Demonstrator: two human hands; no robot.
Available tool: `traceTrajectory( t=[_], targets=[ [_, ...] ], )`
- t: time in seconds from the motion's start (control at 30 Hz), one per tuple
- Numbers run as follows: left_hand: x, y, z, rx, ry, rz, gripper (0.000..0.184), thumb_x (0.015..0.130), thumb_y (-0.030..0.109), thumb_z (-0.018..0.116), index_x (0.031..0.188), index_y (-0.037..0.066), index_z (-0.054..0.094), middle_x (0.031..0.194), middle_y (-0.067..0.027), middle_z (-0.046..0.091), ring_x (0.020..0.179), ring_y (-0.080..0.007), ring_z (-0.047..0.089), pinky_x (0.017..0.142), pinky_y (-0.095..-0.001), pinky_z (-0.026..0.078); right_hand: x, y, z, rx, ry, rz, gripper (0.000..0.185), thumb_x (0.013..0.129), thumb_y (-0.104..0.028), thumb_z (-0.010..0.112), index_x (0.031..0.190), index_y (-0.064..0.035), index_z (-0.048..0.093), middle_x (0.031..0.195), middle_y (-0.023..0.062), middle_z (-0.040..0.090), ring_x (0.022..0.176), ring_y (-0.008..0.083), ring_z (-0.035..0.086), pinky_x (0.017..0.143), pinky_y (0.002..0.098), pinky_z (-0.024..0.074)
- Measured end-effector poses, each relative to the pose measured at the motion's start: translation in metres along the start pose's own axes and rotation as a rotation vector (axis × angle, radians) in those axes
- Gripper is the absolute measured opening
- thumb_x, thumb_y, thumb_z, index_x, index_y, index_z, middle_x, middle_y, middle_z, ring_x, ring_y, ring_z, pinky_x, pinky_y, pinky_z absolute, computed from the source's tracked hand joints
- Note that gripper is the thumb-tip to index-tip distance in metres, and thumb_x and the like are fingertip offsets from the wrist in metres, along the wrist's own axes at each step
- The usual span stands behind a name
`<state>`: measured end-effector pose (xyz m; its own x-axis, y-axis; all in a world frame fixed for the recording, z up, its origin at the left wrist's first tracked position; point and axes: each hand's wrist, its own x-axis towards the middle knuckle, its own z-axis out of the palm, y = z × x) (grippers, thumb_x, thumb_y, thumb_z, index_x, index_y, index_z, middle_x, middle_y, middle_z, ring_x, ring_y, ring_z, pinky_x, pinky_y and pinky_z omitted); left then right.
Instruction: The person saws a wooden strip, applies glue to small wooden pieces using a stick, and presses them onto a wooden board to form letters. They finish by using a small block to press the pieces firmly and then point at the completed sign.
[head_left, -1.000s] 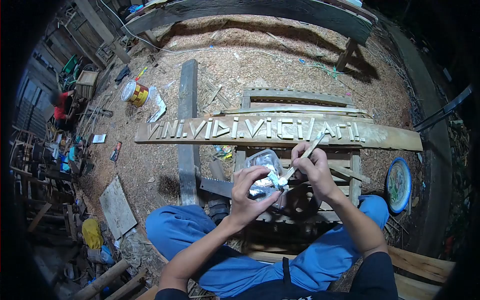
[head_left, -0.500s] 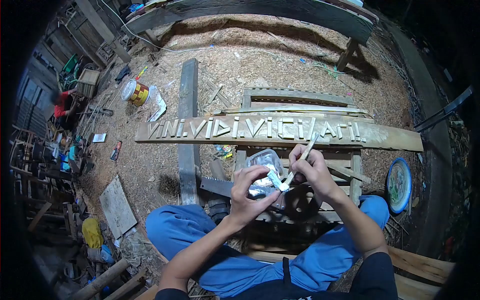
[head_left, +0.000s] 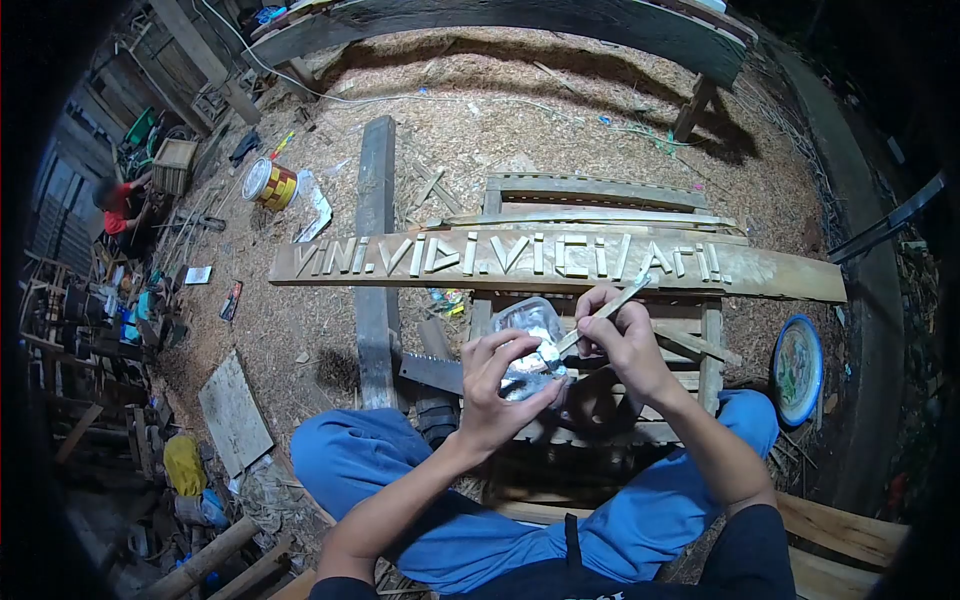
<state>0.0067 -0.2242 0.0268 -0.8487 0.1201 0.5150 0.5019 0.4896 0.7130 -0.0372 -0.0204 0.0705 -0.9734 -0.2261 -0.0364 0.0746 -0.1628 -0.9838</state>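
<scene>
My left hand (head_left: 500,375) is closed, thumb and fingers pinching a small white-smeared piece (head_left: 546,356) whose kind I cannot make out. A thin wooden stick (head_left: 632,294) is gripped in my right hand (head_left: 620,340), its lower end close to that piece. Just beyond the left fingers stands a clear plastic tub (head_left: 526,314), with white and shiny material visible inside or behind the fingers. Past both hands lies a long wooden board (head_left: 790,276) bearing raised wooden-strip letters (head_left: 510,255) that read "VINI.VIDI.VICI/ARI!".
The board rests across a slatted wooden frame (head_left: 712,340) and a dark beam (head_left: 376,190). A handsaw (head_left: 430,372) lies by my left hand. At right is a blue-rimmed round tray (head_left: 797,370). A paint bucket (head_left: 270,184) and a person in red (head_left: 122,210) are at left.
The stick in my right hand has tilted lower, its upper end shifting right. The piece in my left hand has turned and sits nearer the tub. My hands stay in nearly the same place.
</scene>
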Motion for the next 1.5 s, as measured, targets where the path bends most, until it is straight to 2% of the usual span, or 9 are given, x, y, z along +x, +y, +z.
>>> traceTrajectory(
  t=[0.1, 0.4, 0.63, 0.7, 0.8, 0.93, 1.0, 1.5],
  targets=[
    [-0.0001, 0.0002, -0.0008, 0.007, 0.014, -0.061, 0.054, 0.067, 0.01, 0.094, 0.117, 0.006, 0.072, 0.12, -0.0105, 0.07, 0.114, -0.0288, 0.063, 0.1, -0.0382, 0.049, -0.0025, -0.0052, -0.002, -0.202, -0.1, 0.022, 0.012, 0.099, -0.016, 0.062, 0.096, -0.0049, 0.06, 0.075, -0.0023, 0.057, 0.067, 0.0056, 0.053, 0.061, 0.0243, 0.0437],
    [0.0026, 0.0017, -0.0015, 0.08, 0.022, 0.001, 0.054, 0.066, 0.014, 0.094, 0.116, 0.007, 0.073, 0.119, -0.01, 0.07, 0.113, -0.029, 0.061, 0.1, -0.0401, 0.046, -0.0008, -0.0039, 0.0004, -0.074, -0.032, -0.001, 0.012, 0.101, -0.015, 0.064, 0.103, -0.0035, 0.062, 0.083, -0.0014, 0.058, 0.073, 0.0058, 0.054, 0.066, 0.0252, 0.0463],
    [0.0008, 0.0015, -0.0019, 0.097, 0.021, 0.008, 0.055, 0.065, 0.013, 0.093, 0.117, 0.008, 0.074, 0.119, -0.0096, 0.07, 0.113, -0.0287, 0.061, 0.099, -0.0399, 0.046, 0.0002, 0.0002, -0.0043, -0.174, -0.094, -0.007, 0.008, 0.101, -0.013, 0.062, 0.099, -0.0051, 0.06, 0.081, -0.0019, 0.057, 0.071, 0.0053, 0.052, 0.063, 0.0249, 0.0437],
    [0.0012, 0.0015, -0.0024, 0.095, 0.021, 0.0, 0.055, 0.065, 0.012, 0.092, 0.117, 0.008, 0.074, 0.119, -0.0095, 0.07, 0.113, -0.0286, 0.061, 0.099, -0.0397, 0.046, 0.0001, -0.0002, -0.0058, -0.199, -0.124, 0.057, 0.006, 0.1, -0.012, 0.061, 0.098, -0.006, 0.058, 0.078, -0.0022, 0.056, 0.068, 0.0052, 0.051, 0.061, 0.0246, 0.0418],
    [0.0023, 0.0011, -0.0023, 0.105, 0.028, -0.005, 0.056, 0.064, 0.011, 0.092, 0.117, 0.008, 0.074, 0.118, -0.0092, 0.071, 0.112, -0.0283, 0.06, 0.099, -0.0395, 0.046, -0.0001, -0.0032, -0.0039, -0.148, -0.085, 0.062, 0.006, 0.099, -0.012, 0.061, 0.099, -0.0057, 0.059, 0.075, -0.0026, 0.055, 0.066, 0.0052, 0.05, 0.059, 0.0241, 0.0411],
    [0.0025, 0.0005, -0.0026, 0.101, 0.038, -0.003, 0.056, 0.064, 0.013, 0.093, 0.116, 0.008, 0.074, 0.117, -0.0088, 0.071, 0.112, -0.0276, 0.06, 0.099, -0.039, 0.045, 0.0009, -0.0034, -0.0055, -0.123, -0.047, 0.032, 0.008, 0.1, -0.013, 0.061, 0.1, -0.0055, 0.06, 0.076, -0.0025, 0.056, 0.067, 0.0051, 0.051, 0.06, 0.0239, 0.0412],
    [0.0024, 0.0008, -0.0027, 0.101, 0.033, -0.002, 0.056, 0.064, 0.014, 0.094, 0.116, 0.008, 0.074, 0.116, -0.0087, 0.071, 0.112, -0.0273, 0.06, 0.099, -0.0389, 0.045, 0.0019, -0.0006, -0.0064, -0.012, -0.004, 0.035, 0.009, 0.101, -0.014, 0.062, 0.101, -0.0053, 0.06, 0.077, -0.0024, 0.056, 0.067, 0.0052, 0.051, 0.061, 0.0234, 0.0417],
    [0.0006, 0.0009, -0.0043, 0.105, 0.074, 0.022, 0.056, 0.062, 0.021, 0.099, 0.11, 0.007, 0.075, 0.111, -0.0079, 0.073, 0.107, -0.0265, 0.064, 0.098, -0.0412, 0.043, -0.0001, -0.0059, -0.0021, -0.067, -0.061, 0.079, 0.006, 0.099, -0.012, 0.061, 0.099, -0.0056, 0.059, 0.079, -0.0022, 0.056, 0.069, 0.0058, 0.052, 0.062, 0.0241, 0.0415]
  ],
)
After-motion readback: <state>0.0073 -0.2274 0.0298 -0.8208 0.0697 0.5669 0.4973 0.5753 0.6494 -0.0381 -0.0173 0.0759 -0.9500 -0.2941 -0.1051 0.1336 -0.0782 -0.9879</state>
